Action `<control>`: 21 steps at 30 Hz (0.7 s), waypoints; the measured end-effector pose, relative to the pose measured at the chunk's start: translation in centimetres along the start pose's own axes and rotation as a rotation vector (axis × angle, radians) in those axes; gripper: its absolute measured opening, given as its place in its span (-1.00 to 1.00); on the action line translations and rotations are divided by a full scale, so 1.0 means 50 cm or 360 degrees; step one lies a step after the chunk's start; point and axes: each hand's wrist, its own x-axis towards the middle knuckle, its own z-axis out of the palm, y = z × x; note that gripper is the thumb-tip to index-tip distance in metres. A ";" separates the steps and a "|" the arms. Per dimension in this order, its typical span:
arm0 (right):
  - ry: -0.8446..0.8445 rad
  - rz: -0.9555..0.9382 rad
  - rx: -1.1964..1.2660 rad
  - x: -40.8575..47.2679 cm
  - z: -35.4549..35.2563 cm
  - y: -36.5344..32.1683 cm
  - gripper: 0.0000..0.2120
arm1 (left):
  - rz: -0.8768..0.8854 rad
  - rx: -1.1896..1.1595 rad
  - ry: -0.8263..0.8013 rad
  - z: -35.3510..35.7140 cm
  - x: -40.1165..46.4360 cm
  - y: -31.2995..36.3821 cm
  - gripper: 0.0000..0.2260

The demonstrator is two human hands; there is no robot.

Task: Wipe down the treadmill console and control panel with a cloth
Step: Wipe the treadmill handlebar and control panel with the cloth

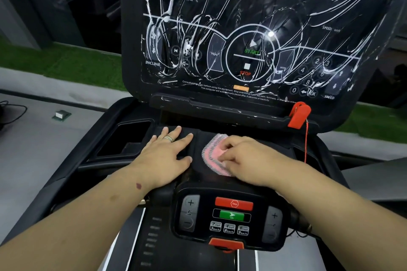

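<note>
The black treadmill console [253, 28] rises ahead, its display streaked with white smears. Below it a flat black ledge [196, 138] carries both hands. My right hand [248, 158] presses a pink and grey striped cloth [212, 151] onto the ledge, its fingers curled over the fabric. To the left of the cloth my left hand [167, 156] lies flat on the ledge, fingers spread, a ring on one finger. Nearer to me sits the small control panel [231, 217] with a red stop button, a green go button and speed keys.
A red safety clip [299, 115] with a red cord hangs at the console's lower right. A deep black cup holder [130, 138] opens left of my left hand. Green turf and grey floor lie beyond on both sides. A small box [61, 114] rests on the floor at left.
</note>
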 end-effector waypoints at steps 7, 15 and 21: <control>-0.0074 0.0163 -0.0040 -0.009 -0.007 0.014 -0.62 | 0.0003 0.0000 -0.0003 0.000 -0.002 0.002 -0.41; -0.0235 0.0283 0.0087 -0.015 -0.026 0.018 -0.64 | -0.0009 -0.0014 -0.0016 -0.002 -0.004 0.005 -0.41; -0.0450 0.0346 0.0187 -0.038 -0.030 0.008 -0.66 | -0.0011 -0.0018 -0.0009 -0.002 -0.005 0.004 -0.41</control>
